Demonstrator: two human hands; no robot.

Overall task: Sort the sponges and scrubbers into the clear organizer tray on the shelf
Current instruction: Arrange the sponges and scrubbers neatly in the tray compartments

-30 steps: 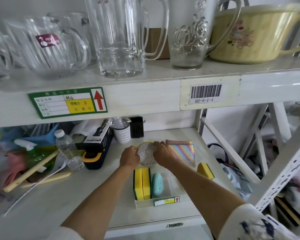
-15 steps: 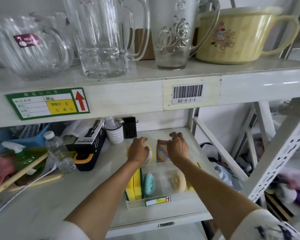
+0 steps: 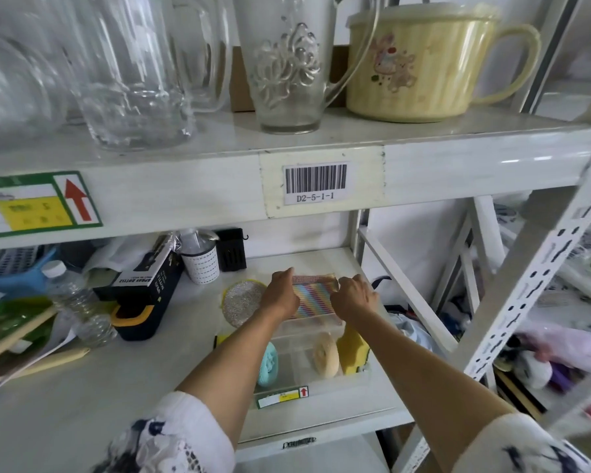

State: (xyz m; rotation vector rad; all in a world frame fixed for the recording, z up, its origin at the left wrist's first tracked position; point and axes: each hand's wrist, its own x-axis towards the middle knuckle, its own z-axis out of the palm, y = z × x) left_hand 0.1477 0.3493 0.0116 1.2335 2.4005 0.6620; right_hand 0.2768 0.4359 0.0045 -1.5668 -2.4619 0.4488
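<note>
You are working at the lower shelf (image 3: 157, 397), centre of the frame, with both hands on the striped scrubbing cloth (image 3: 313, 297). Your left hand (image 3: 282, 295) is pinching its left edge and your right hand (image 3: 354, 297) is pinching its right edge, fingers closed on the fabric, so the cloth is stretching flat between them just above the far end of the clear organizer tray (image 3: 362, 377).

Judging by how it is spanning between your hands, the cloth is thin, light and limp. It will likely sag or fold as soon as one edge goes slack, so keeping hold of two opposite edges looks like the right grip, and folding it first may help it stand in a compartment.

Inside the tray, lower centre, a teal scrubber (image 3: 268, 363) is standing on edge at the left, a beige round scrubber (image 3: 325, 356) is sitting to its right, and a yellow sponge (image 3: 352, 349) is leaning against the tray's right wall. All look soft and springy; none is fragile.

The round silver scrubber (image 3: 241, 302) is lying on the shelf, just left of your left hand and outside the tray. It looks light, with a rough glittery face that should not slip; taking it by the rim seems easiest.

Mind the clear tray: it looks light and may slide if you push against it.
</note>
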